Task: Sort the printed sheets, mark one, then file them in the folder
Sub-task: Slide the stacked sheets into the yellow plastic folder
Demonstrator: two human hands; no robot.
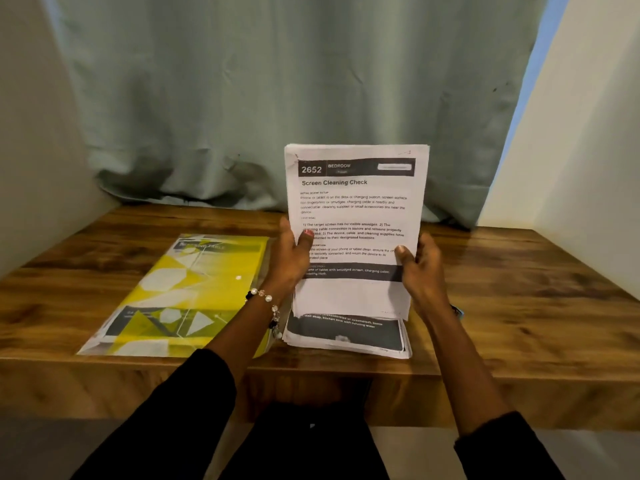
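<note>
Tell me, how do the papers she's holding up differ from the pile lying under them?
The held sheets stand upright, gripped by the left hand and right hand; the lower pile lies flat on the wooden desk. The held sheets' front page is readable, headed "Screen Cleaning Check"; the lower pile shows mostly a dark band. Both are white printed pages.

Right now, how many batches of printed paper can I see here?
2: one bundle of sheets held upright in both hands, one pile lying on the table below it. Sheets inside the folder may be hidden.
</note>
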